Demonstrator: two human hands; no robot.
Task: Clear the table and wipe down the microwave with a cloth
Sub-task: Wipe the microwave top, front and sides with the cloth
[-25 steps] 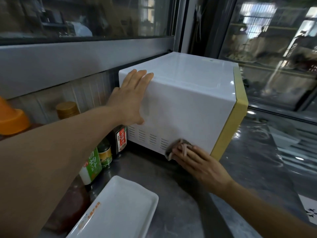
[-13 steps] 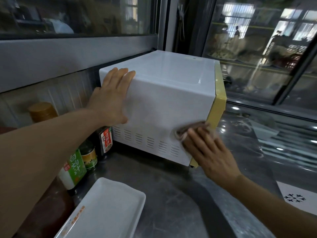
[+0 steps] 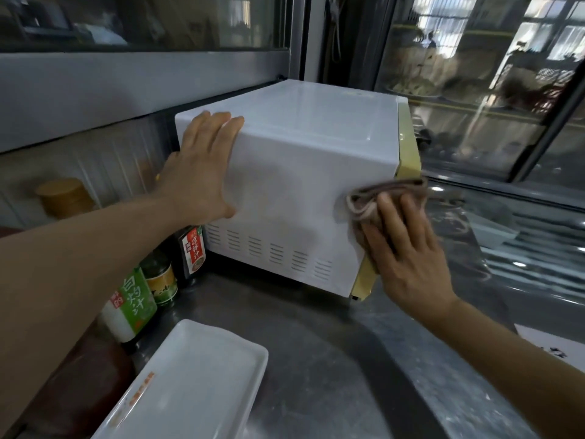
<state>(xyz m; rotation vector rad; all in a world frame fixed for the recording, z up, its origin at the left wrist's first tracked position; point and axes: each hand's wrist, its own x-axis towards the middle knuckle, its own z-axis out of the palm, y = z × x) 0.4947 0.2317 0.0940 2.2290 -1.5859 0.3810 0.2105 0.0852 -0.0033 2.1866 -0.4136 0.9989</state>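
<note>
A white microwave (image 3: 304,160) with a yellow front edge stands on the steel table (image 3: 332,359), its side panel facing me. My left hand (image 3: 202,172) lies flat on the panel's upper rear corner, fingers straight and reaching over the top edge. My right hand (image 3: 408,251) presses a folded brown cloth (image 3: 376,198) flat against the panel near the yellow front edge, at mid height. The fingers are straight on the cloth.
A white rectangular plate (image 3: 190,388) sits on the table near me. Several sauce bottles (image 3: 133,305) stand left of the microwave by the wall, with a wooden-lidded jar (image 3: 63,198) behind. Glass windows run behind and to the right.
My right hand has slid the cloth up the side panel, from the lower vents to mid height by the yellow front edge. My left hand stays flat on the rear corner.
</note>
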